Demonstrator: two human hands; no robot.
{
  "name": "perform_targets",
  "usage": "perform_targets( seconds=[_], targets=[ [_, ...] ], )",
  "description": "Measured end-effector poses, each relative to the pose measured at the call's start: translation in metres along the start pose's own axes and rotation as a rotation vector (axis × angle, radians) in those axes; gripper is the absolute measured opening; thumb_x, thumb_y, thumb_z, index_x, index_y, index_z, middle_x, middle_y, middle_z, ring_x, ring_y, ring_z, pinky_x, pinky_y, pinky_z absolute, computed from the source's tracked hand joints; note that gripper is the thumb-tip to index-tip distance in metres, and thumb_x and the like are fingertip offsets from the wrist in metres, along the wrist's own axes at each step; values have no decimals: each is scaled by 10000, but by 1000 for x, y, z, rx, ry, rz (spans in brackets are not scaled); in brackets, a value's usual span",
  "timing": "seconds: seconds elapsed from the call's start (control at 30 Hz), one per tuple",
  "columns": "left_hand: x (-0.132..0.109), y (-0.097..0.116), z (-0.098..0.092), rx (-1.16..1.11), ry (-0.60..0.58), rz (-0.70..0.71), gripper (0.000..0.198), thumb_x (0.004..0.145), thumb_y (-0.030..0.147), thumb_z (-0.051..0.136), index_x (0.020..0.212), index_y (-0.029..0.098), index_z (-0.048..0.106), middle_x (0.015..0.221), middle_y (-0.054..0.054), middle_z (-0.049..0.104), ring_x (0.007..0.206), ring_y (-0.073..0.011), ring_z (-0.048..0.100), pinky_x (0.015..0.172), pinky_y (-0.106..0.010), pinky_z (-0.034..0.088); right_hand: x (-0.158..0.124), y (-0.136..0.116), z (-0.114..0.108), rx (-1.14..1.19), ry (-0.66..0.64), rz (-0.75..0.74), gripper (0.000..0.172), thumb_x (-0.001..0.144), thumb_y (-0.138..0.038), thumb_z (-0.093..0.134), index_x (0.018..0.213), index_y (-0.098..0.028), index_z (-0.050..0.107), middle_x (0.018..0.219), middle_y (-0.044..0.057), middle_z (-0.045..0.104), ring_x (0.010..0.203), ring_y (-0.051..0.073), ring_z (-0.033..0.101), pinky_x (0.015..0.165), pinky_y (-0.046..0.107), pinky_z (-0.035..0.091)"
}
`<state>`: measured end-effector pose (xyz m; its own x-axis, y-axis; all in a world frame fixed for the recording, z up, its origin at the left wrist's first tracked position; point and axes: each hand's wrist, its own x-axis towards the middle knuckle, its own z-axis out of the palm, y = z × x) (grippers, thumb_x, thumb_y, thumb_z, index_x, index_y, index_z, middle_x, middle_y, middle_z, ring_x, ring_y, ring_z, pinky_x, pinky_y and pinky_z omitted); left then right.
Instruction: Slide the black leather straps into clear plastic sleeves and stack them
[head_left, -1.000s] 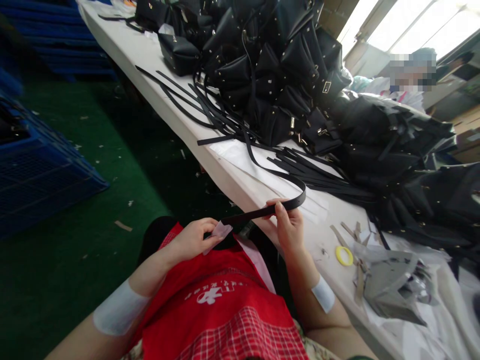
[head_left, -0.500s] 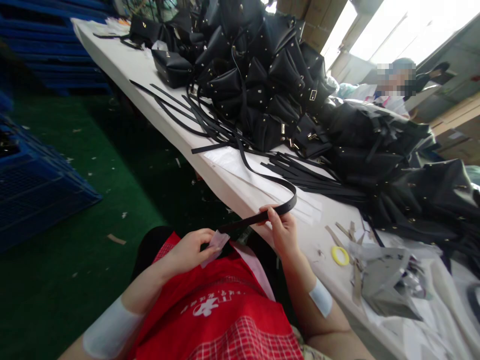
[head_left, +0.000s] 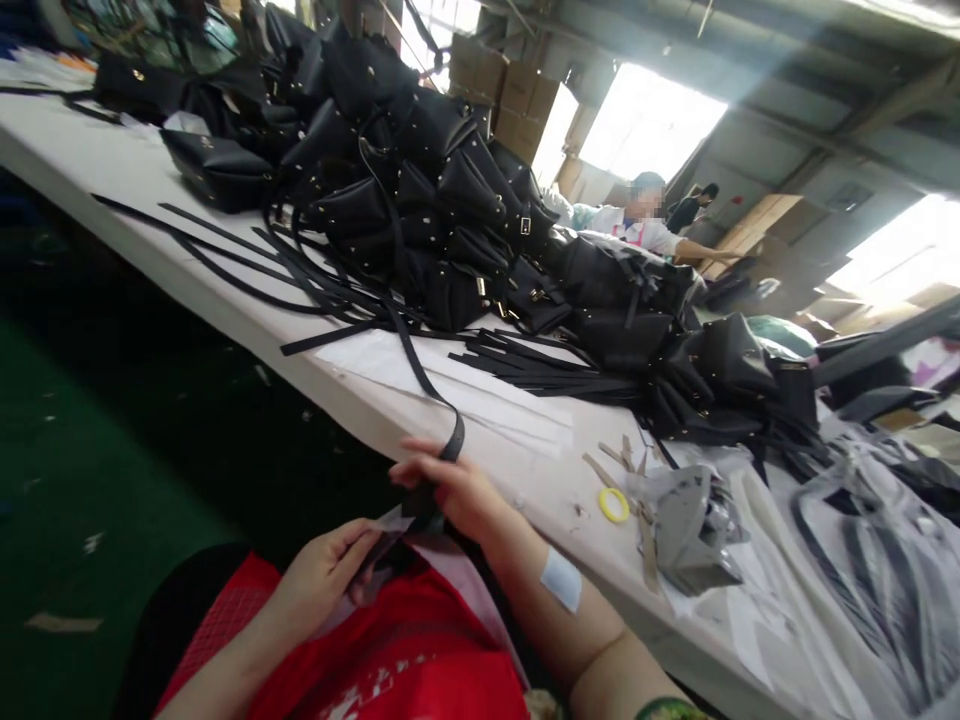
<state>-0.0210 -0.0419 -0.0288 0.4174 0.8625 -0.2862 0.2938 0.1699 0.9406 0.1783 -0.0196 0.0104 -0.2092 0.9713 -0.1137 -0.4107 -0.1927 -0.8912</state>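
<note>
In my left hand [head_left: 330, 572], closed above my lap, is a small thin whitish translucent sheet [head_left: 391, 520]. My right hand [head_left: 459, 490], slightly blurred, grips a long black strap [head_left: 420, 368] at the table's front edge. The strap curves down from the pile of black bags [head_left: 405, 190], and its lower end runs in shadow towards the whitish sheet. Whether the two touch I cannot tell. Several loose black straps [head_left: 525, 368] lie on the white table [head_left: 517, 475] beyond my right hand.
A yellow ring, perhaps a tape roll [head_left: 613, 505], lies near brown strips [head_left: 649, 545] and a grey plastic bag [head_left: 697, 540] to the right. Plastic-wrapped items [head_left: 862, 560] cover the table's right end. Across the table a person [head_left: 637, 225] stands near cardboard boxes [head_left: 517, 95].
My view has swung up and to the right. My right hand has slid along the strap towards my left hand, and the bend of the strap has tightened. My left hand keeps the whitish sheet.
</note>
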Motion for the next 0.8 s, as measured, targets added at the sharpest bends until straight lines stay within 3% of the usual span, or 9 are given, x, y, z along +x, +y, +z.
perform_targets(
  seconds=[0.1, 0.23, 0.4, 0.53, 0.6, 0.7, 0.8],
  targets=[
    [-7, 5, 0, 27, -38, 8, 543, 849, 701, 476, 841, 194, 670, 581, 19, 607, 477, -144, 567, 498, -243, 454, 13, -28, -15, 169, 101, -115, 416, 820, -529, 673, 1058, -193, 735, 834, 47, 753, 769, 180, 675, 796, 323, 535],
    [-14, 17, -4, -34, -53, -28, 549, 878, 689, 450, 845, 182, 659, 644, -22, 678, 576, -173, 636, 547, -254, 489, 27, -40, -25, 101, 175, -209, 394, 878, -499, 623, 1115, -195, 705, 865, 44, 756, 773, 166, 666, 808, 311, 522],
    [-10, 28, 0, -176, -49, -26, 561, 877, 700, 454, 879, 170, 637, 692, -37, 695, 618, -185, 667, 595, -279, 540, 19, -5, -5, -52, 170, -187, 499, 894, -576, 572, 1261, -243, 631, 942, 42, 752, 890, 190, 673, 901, 347, 509],
    [2, 28, 4, -82, 87, 30, 518, 932, 644, 382, 874, 182, 609, 573, 23, 587, 450, -143, 554, 472, -252, 452, 6, 15, 18, -104, -14, -30, 527, 841, -554, 658, 1271, -251, 625, 972, 40, 751, 861, 205, 669, 853, 365, 526],
    [5, 24, 2, 29, 111, 98, 475, 947, 590, 386, 816, 193, 612, 570, 26, 558, 460, -139, 519, 470, -247, 413, 6, 1, 17, 0, -45, -20, 502, 807, -471, 716, 1257, -267, 628, 998, 31, 750, 874, 209, 671, 868, 371, 522],
    [6, 17, 0, 188, 61, 189, 457, 943, 539, 420, 672, 213, 591, 568, 14, 552, 532, -160, 545, 527, -255, 411, 15, -43, 3, 179, 100, -184, 417, 798, -406, 716, 1192, -281, 658, 852, -3, 728, 799, 185, 660, 866, 353, 515],
    [6, 23, 2, 163, -10, 128, 477, 960, 564, 372, 738, 221, 619, 530, 26, 560, 484, -163, 559, 503, -256, 417, 23, -71, -7, 141, 230, -349, 360, 855, -446, 659, 1173, -275, 670, 719, -19, 679, 736, 171, 632, 825, 336, 513]
  ],
)
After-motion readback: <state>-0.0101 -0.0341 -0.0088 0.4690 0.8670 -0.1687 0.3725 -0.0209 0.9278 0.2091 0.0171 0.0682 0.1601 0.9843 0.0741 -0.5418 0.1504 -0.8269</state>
